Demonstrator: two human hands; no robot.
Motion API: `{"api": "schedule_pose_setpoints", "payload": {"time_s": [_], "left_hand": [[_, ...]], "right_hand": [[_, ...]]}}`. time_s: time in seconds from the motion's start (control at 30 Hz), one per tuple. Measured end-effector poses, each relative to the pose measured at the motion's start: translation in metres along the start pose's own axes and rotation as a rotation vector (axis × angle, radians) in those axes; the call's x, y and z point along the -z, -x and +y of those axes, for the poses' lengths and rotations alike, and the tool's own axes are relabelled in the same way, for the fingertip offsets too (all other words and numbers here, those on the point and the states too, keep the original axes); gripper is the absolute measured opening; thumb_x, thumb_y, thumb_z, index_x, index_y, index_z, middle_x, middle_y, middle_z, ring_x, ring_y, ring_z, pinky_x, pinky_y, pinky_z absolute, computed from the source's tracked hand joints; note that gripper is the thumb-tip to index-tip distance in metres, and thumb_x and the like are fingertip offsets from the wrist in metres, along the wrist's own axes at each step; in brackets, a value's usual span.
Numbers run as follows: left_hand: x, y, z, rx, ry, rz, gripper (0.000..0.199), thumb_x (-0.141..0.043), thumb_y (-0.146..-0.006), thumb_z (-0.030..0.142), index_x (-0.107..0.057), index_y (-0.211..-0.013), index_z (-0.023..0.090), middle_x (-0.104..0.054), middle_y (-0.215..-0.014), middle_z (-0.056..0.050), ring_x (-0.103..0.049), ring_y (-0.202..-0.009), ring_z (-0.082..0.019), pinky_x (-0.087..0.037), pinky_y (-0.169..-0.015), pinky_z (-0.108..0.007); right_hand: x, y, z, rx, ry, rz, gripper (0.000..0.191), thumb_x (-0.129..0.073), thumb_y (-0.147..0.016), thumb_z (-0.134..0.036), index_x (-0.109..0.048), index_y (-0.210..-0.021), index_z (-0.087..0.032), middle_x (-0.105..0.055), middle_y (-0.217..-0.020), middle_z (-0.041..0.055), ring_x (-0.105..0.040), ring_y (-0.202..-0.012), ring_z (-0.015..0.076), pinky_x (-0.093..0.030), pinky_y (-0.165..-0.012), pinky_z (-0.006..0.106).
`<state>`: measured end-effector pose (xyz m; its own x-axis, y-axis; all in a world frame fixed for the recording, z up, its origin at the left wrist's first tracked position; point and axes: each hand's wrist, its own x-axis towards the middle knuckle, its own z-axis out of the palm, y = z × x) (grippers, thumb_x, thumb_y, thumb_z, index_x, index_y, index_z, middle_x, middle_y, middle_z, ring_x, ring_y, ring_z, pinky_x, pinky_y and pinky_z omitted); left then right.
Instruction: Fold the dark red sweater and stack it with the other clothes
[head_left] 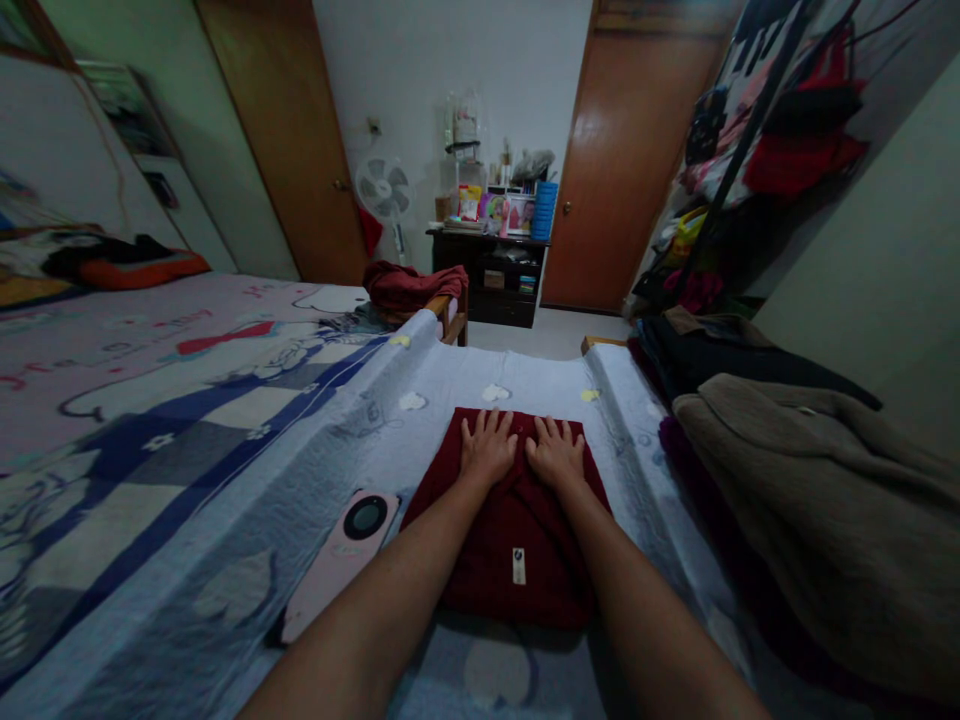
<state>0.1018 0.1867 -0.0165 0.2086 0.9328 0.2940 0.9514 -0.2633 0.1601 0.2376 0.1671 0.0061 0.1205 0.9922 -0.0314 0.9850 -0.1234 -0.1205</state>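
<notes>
A dark red folded garment [551, 590] lies flat before me on a pale blue sheet [499, 376] with heart patterns. Near its lower edge it bears a small white label [518, 566]. My left hand [486, 447] rests palm down on the far left part of the cloth, fingers spread. On the far right part, my right hand [556, 453] presses flat in the same way, its fingers also apart. A small gap of red fabric shows between the two hands. Left of the garment, by my left forearm, is a pink phone [341, 560] with a round black camera area.
Folded clothes, with a grey-brown fleece [817, 480] on top, are piled at the right. A bed with a patterned cover [247, 400] stretches along the left. Beyond stand a wooden bed rail [456, 318], a dark cabinet [484, 300], a fan [385, 188] and a brown door [619, 170].
</notes>
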Motion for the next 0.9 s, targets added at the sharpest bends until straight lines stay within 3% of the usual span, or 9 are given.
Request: {"api": "schedule_pose_setpoints", "payload": {"time_s": [0.3, 0.57, 0.7, 0.77, 0.9], "left_hand": [[-0.001, -0.002, -0.002, -0.004, 0.007, -0.047, 0.050, -0.032, -0.095, 0.047, -0.042, -0.143, 0.033, -0.038, -0.152, -0.002, -0.029, -0.139, -0.030, -0.020, -0.112, -0.060], [0.000, 0.000, -0.001, -0.009, 0.002, -0.020, 0.050, -0.032, -0.095, 0.046, -0.042, -0.142, 0.032, -0.040, -0.151, -0.003, -0.031, -0.137, -0.031, -0.021, -0.111, -0.060], [0.001, 0.000, 0.000, 0.000, -0.003, -0.034, 0.049, -0.032, -0.095, 0.045, -0.043, -0.142, 0.033, -0.039, -0.151, -0.003, -0.031, -0.138, -0.030, -0.020, -0.112, -0.059], [0.002, 0.000, 0.000, 0.002, -0.006, -0.034, 0.049, -0.032, -0.096, 0.045, -0.042, -0.142, 0.033, -0.039, -0.151, -0.002, -0.031, -0.138, -0.029, -0.019, -0.112, -0.058], [0.001, 0.000, 0.000, -0.003, -0.002, -0.035, 0.049, -0.031, -0.096, 0.045, -0.043, -0.142, 0.032, -0.039, -0.151, -0.003, -0.031, -0.138, -0.029, -0.020, -0.112, -0.058]], "right_hand": [[0.007, -0.012, 0.007, 0.014, -0.030, -0.104, 0.064, -0.032, -0.089, -0.052, -0.029, -0.149, -0.028, -0.023, -0.157, 0.0063, -0.018, -0.142, 0.0349, -0.022, -0.107, 0.059], [-0.003, -0.006, 0.010, 0.035, -0.003, -0.012, 0.064, -0.029, -0.092, -0.053, -0.025, -0.151, -0.027, -0.020, -0.159, 0.0082, -0.013, -0.144, 0.0340, -0.009, -0.110, 0.060], [0.006, -0.007, 0.011, 0.066, -0.032, -0.036, 0.066, -0.035, -0.092, -0.053, -0.027, -0.150, -0.024, -0.026, -0.156, 0.0106, -0.018, -0.143, 0.0337, -0.012, -0.110, 0.060], [0.012, -0.006, 0.011, 0.131, -0.046, 0.025, 0.060, -0.039, -0.092, -0.046, -0.033, -0.147, -0.022, -0.033, -0.153, 0.0111, -0.023, -0.141, 0.0319, -0.014, -0.111, 0.057], [0.013, -0.002, 0.006, 0.302, -0.096, 0.106, 0.043, -0.033, -0.094, -0.024, -0.051, -0.133, -0.020, -0.048, -0.142, 0.0094, -0.040, -0.131, 0.0211, -0.024, -0.110, 0.037]]}}
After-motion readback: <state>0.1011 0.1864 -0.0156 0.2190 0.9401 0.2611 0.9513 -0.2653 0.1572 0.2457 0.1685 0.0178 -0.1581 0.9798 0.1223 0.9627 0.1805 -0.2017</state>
